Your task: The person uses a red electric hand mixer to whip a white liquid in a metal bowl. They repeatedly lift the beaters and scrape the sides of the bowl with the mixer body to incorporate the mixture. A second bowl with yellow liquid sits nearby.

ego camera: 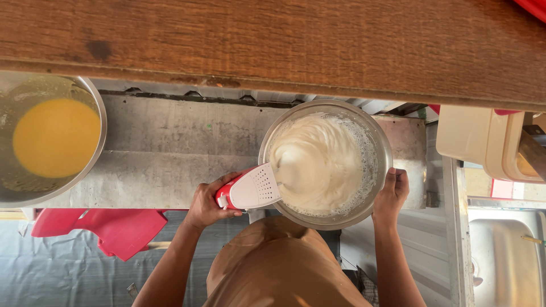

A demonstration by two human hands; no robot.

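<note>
Left hand [208,203] is wrapped tight around the red-and-white plastic electric hand mixer [249,189], fingers curled over the red handle, the white vented body pointing right and dipping over the rim of the round stainless steel mixing bowl [384,149]. The beaters themselves are buried, hidden under the thick white whipped foam [316,162] that fills the bowl, glossy in the middle and bubbly at the edges.

Right hand [391,192] is clamped on the bowl's right rim, fingers hooked up along the outer wall, thumb side hidden.

The bowl sits on the grey worn bench [170,148], close to the person's body, whose tan apron [278,267] bulges in just below it. Well apart to the left stands 1 more round steel bowl holding smooth yellow liquid [56,137], cut off by the frame edge. Above everything runs a dark brown wooden shelf board [273,45], overhanging the far side of the bench and hiding what lies behind. Beneath the bench edge at lower left hangs a red plastic piece [114,227]. Off to the right: stacked cream plastic containers [483,142] and, lower, a steel sink basin [506,261].
</note>
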